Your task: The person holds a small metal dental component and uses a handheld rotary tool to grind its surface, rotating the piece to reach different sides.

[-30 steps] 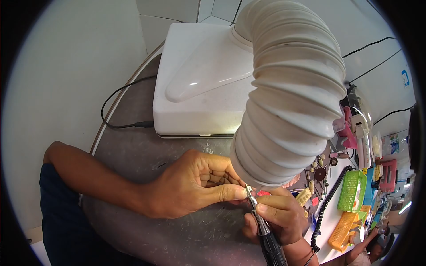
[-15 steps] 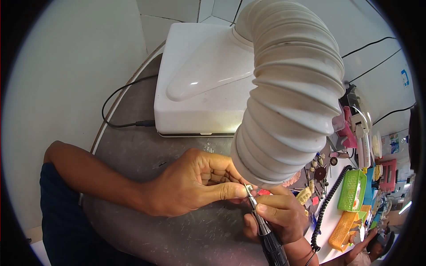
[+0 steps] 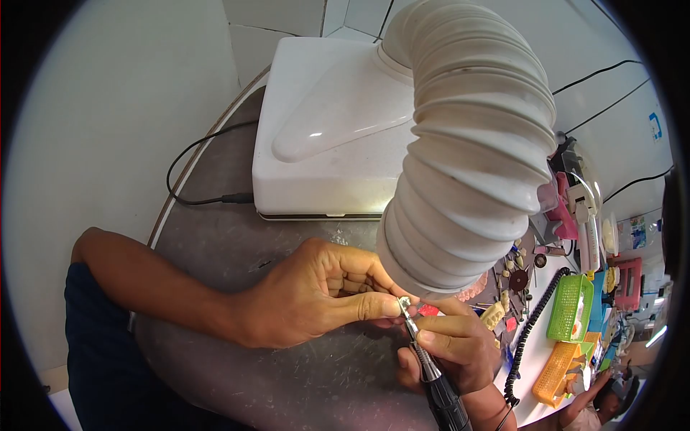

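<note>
My left hand (image 3: 327, 294) comes in from the left and pinches a small whitish piece (image 3: 405, 302) between thumb and fingers, just below the mouth of the ribbed hose (image 3: 467, 158). On the right, my right hand (image 3: 453, 341) grips a metal and black rotary handpiece (image 3: 433, 377), its fingers wrapped round the metal neck. The handpiece's tip points up at the small piece and looks to be at or touching it; exact contact is too small to tell. A red item (image 3: 429, 310) shows behind my right hand's fingers.
A white box (image 3: 323, 172) with a black cable stands behind my hands. To the right lie dental models (image 3: 493, 316), a dark disc (image 3: 518, 280), small burs, a coiled black cord (image 3: 528, 337), a green basket (image 3: 571, 309) and an orange basket (image 3: 555, 373). A person sits at far lower right.
The handpiece and its tip have shifted slightly, and the small piece looks slightly turned between my left fingers. Both hands keep their grips.
</note>
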Demonstrator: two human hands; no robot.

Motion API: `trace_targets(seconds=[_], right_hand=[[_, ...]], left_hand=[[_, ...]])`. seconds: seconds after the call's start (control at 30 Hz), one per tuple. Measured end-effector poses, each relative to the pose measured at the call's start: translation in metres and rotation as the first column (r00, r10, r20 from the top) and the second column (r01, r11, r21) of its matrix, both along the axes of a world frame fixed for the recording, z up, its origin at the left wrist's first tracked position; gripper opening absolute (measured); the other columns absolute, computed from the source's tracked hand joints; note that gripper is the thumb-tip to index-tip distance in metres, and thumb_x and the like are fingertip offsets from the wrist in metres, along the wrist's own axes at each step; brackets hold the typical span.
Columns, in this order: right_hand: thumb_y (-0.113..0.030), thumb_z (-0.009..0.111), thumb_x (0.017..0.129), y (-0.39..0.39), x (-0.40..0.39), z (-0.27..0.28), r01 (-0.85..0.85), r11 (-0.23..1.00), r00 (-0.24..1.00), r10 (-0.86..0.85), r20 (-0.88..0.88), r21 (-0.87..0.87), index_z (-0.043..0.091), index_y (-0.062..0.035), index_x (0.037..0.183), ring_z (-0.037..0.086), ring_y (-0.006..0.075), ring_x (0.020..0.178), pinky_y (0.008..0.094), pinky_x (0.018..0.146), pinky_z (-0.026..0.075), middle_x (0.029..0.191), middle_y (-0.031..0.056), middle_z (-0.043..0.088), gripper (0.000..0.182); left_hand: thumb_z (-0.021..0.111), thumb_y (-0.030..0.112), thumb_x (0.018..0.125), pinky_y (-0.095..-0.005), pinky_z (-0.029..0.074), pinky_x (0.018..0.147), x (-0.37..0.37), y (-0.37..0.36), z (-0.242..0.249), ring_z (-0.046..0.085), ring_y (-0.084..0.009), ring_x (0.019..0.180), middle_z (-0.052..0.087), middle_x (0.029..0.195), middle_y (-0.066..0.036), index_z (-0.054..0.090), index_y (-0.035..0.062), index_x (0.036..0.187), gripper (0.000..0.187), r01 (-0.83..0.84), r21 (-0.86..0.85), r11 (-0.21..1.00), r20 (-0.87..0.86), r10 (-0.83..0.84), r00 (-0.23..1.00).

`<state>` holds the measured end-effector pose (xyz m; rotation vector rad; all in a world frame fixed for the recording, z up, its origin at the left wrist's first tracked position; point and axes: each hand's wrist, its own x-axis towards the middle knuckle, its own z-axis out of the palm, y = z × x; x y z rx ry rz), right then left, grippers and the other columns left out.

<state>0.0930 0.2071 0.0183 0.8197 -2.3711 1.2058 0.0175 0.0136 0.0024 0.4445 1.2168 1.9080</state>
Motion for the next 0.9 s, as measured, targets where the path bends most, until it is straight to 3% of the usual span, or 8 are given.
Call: trace_targets(seconds=[0.23,0.6,0.9], right_hand=[[-0.003,0.080,0.067,-0.0028,0.0014,-0.0042,0.057,0.998,0.998,-0.057,-0.013,-0.011,0.055,-0.0031,0.098,0.067,0.0324,0.085,0.0346,0.067,0.057,0.085,0.0113,0.063,0.040],[-0.006,0.080,0.068,-0.0021,0.0036,-0.0016,0.058,0.998,0.997,-0.057,0.054,-0.024,0.056,-0.0048,0.098,0.067,0.0323,0.088,0.0417,0.080,0.055,0.085,0.0091,0.063,0.038],[-0.006,0.080,0.068,-0.0010,0.0046,-0.0003,0.054,0.998,0.996,-0.053,0.074,-0.017,0.056,-0.0050,0.100,0.066,0.0335,0.092,0.0423,0.082,0.054,0.086,0.0097,0.063,0.040]], left_hand=[[0.059,0.008,0.090,-0.0226,0.053,0.077,0.0008,0.0010,0.0011,0.063,-0.0096,0.083,0.067,0.091,-0.011,0.061,-0.0066,0.097,0.016,-0.020,-0.001,1.000,0.004,0.020,1.000],[0.060,0.007,0.090,-0.0215,0.053,0.073,0.0009,0.0007,0.0028,0.062,-0.0089,0.080,0.067,0.089,-0.011,0.061,-0.0065,0.095,0.014,-0.035,-0.014,0.999,-0.034,0.035,0.999],[0.059,0.007,0.090,-0.0224,0.054,0.075,0.0026,0.0016,0.0006,0.063,-0.0103,0.082,0.067,0.089,-0.011,0.060,-0.0064,0.095,0.014,-0.062,0.004,0.998,-0.017,0.062,0.998]])
